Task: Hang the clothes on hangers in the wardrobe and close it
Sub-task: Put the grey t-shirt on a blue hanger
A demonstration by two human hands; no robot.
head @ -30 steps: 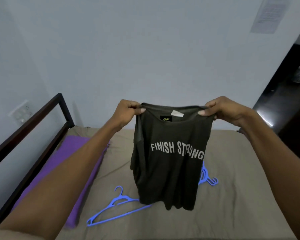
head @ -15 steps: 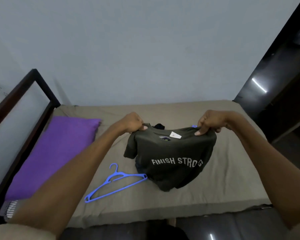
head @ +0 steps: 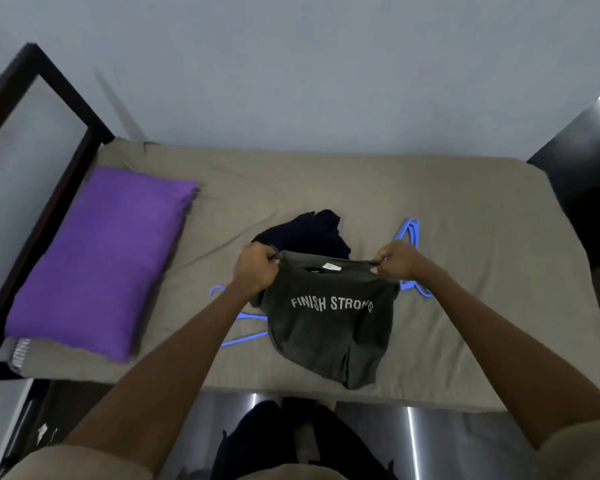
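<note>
— Hands first: what are they doing?
— Left hand (head: 256,269) and right hand (head: 397,260) each pinch a shoulder of the dark green T-shirt (head: 329,323), stretching its collar between them.
— Where does it hang?
— Below the fists, its hem resting on the bed (head: 465,209), partly covering a blue hanger (head: 245,337).
— Anything else?
— A black garment (head: 309,232) lies just behind; more blue hangers (head: 411,232) lie past the right hand.

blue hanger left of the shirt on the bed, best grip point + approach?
Grip the blue hanger on its exposed lower bar, coming from above and from the left. It lies flat on the bed; the T-shirt covers its right end and the left forearm crosses its neck, so only the hook tip and that bar are free.
</note>
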